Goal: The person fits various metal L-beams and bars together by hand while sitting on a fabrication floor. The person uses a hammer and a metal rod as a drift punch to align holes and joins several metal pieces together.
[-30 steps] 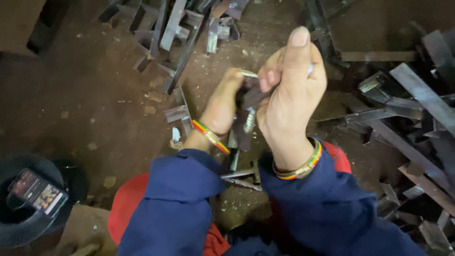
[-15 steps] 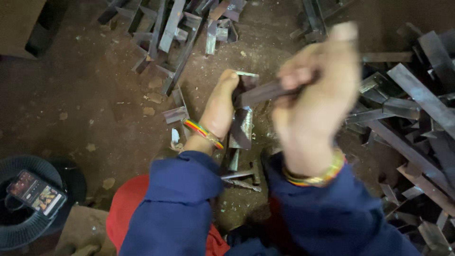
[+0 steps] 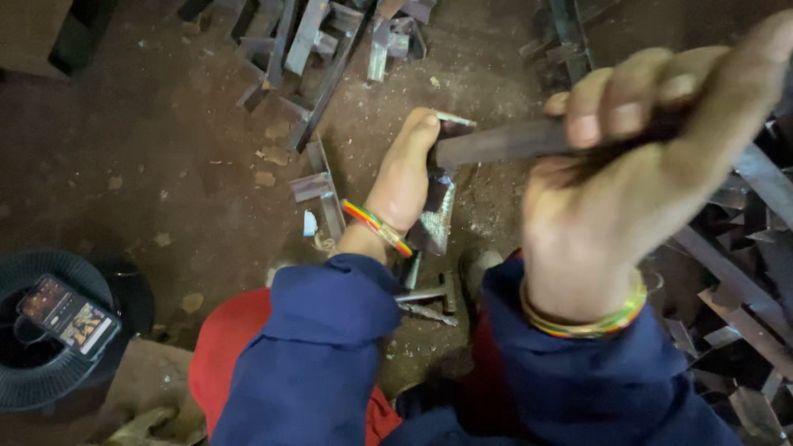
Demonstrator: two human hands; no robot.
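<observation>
Right hand (image 3: 636,190) fisted around a flat metal bar (image 3: 504,142), raised near the camera. Beyond the bar's tip, left hand (image 3: 405,177) clasps an upright metal piece (image 3: 436,216) on the dirt floor (image 3: 149,140); scrap strips (image 3: 314,49) lie beyond.

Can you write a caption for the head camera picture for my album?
Right hand grips a flat metal bar above a metal piece steadied by the left hand.

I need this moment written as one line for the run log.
left hand: grips metal piece on the floor | right hand: raised, grips dark metal bar | phone: on black coil
</observation>
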